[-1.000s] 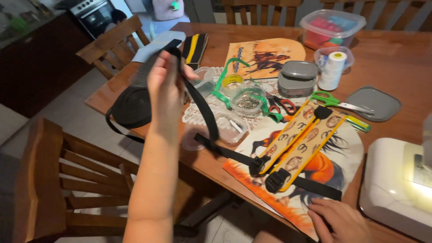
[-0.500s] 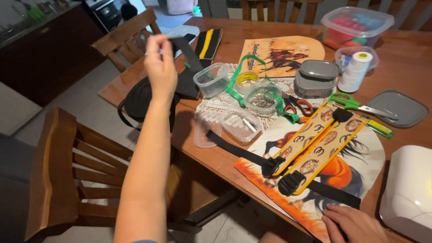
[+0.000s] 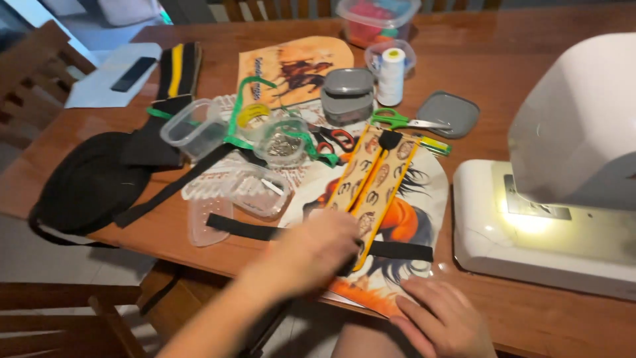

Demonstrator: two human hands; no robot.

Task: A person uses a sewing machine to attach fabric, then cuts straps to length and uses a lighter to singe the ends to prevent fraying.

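Note:
My left hand (image 3: 318, 248) is blurred and lies over the near ends of two yellow patterned strips (image 3: 381, 176), where a black strap (image 3: 245, 229) crosses them. Whether its fingers grip anything I cannot tell. The strips and strap rest on a printed orange horse fabric (image 3: 414, 212) at the table's near edge. My right hand (image 3: 440, 318) lies flat on the fabric's near corner, fingers apart, holding nothing.
A white sewing machine (image 3: 563, 166) with its light on fills the right side. Green scissors (image 3: 391, 119), a thread spool (image 3: 392, 76), grey tins (image 3: 348, 96), clear plastic boxes (image 3: 192, 126) and a black bag (image 3: 86, 185) crowd the wooden table (image 3: 530, 66). A wooden chair (image 3: 59, 318) stands below left.
My left hand has let the raised black strap down and come down from the far left onto the near ends of the yellow strips. The view has swung right toward the sewing machine.

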